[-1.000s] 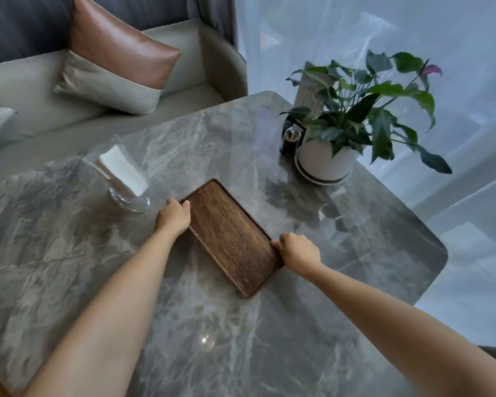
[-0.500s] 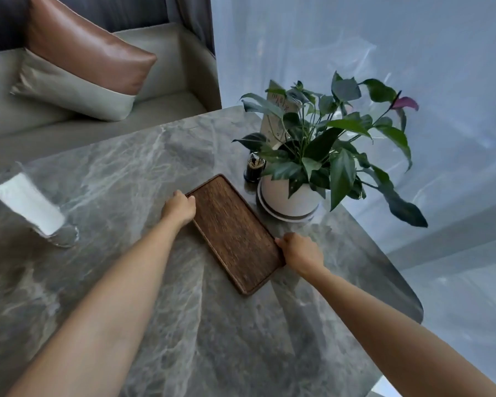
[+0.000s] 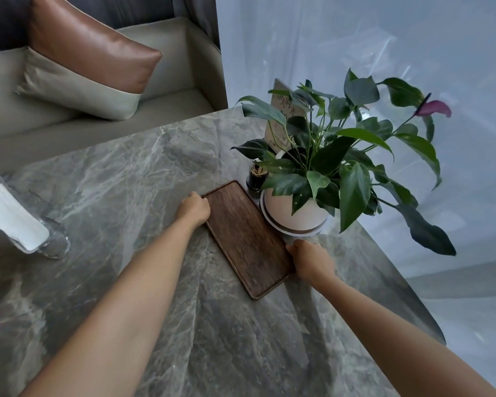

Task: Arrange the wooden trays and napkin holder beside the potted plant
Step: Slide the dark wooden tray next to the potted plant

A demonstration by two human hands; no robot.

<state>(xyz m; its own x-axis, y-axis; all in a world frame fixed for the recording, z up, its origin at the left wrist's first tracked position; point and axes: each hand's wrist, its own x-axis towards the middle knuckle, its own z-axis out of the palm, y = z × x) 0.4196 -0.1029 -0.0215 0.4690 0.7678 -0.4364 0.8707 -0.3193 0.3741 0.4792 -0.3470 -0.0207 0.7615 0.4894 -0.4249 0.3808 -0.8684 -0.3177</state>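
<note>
- A clear napkin holder (image 3: 26,224) with white napkins stands near the left edge of the grey marble table (image 3: 121,179), well apart from everything else on it.
- The left hand (image 3: 194,209) is curled over the far left corner of the wooden tray (image 3: 246,239), fingers closed on its rim.
- The tray lies flat on the table, its long side running diagonally, and its right long edge sits just beside the plant's saucer; whether they touch cannot be told.
- The right hand (image 3: 309,259) grips the tray's near right corner, fingers wrapped over the rim.
- A small dark toothpick jar (image 3: 257,179) stands just past the tray's far end, against the pot.
- The potted plant (image 3: 327,156), in a white pot on a saucer, stands near the table's right edge, with a paper card among its leaves.
</note>
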